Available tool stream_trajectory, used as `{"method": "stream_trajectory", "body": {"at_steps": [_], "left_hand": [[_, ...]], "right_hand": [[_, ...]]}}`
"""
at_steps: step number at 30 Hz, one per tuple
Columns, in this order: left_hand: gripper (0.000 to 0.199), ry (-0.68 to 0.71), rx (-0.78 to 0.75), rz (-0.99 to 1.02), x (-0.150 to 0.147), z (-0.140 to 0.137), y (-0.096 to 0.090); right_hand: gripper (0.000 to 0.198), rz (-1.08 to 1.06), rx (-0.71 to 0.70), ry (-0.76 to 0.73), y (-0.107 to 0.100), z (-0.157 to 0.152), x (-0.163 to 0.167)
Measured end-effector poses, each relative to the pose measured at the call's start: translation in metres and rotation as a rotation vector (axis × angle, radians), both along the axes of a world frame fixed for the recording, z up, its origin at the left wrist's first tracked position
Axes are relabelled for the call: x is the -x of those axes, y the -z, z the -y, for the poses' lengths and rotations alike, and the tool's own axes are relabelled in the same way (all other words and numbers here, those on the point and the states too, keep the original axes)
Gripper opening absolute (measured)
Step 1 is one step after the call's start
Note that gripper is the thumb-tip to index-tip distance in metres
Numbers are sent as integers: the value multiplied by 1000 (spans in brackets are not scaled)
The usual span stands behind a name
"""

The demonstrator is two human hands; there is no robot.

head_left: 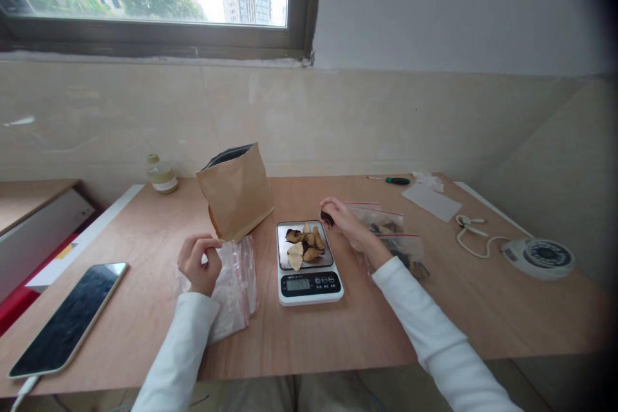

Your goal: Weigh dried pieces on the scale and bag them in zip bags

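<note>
A white digital kitchen scale (284, 290) stands in the middle of the table, with several dried brown and cream slices (304, 248) piled on its metal plate. My right hand (342, 215), just right of the plate's far corner, pinches a dark dried slice (327, 217). Over a stack of clear zip bags (234, 299) left of the scale, my left hand (200, 264) is curled closed, with nothing visible in it. Behind them a brown kraft paper bag (239, 193) stands upright, its top open. Filled zip bags (403, 251) of dark slices lie right of the scale, partly hidden by my right arm.
A phone (70, 318) with a cable lies at the left edge. A small bottle (163, 175) stands at the back left. Toward the back right are a screwdriver (396, 181) and a white paper (431, 201). A round white device (538, 259) with a cord sits far right.
</note>
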State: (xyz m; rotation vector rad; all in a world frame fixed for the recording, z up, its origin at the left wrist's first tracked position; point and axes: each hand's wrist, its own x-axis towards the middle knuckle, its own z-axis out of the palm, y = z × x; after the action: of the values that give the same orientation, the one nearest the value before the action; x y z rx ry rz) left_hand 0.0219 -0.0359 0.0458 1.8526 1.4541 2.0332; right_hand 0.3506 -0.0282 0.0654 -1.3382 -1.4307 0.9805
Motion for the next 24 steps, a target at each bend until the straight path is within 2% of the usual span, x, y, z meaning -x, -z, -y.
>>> {"method": "stream_trajectory", "body": {"at_steps": [2,5,9,15,19,24], "left_hand": [[11,75,162,325,-4,-5,-9],[1,206,305,410,-5,-14,-22],[7,409,462,297,-4,-10,-31],[19,617,689,-103,-14,26,-33],[21,710,772,-236,-20,57,-29],[22,669,815,-291,-25,85,-17]], "right_hand": [[19,88,-21,-27,0,-8,-3],[16,225,-35,-144,-3,-18,-8],[18,371,9,-370,-8,-31,-9],[19,507,78,-565,-11,-48,-7],[23,533,79,-599,-8,-53,-12],[30,521,54,-511,5,-56,-17]]}}
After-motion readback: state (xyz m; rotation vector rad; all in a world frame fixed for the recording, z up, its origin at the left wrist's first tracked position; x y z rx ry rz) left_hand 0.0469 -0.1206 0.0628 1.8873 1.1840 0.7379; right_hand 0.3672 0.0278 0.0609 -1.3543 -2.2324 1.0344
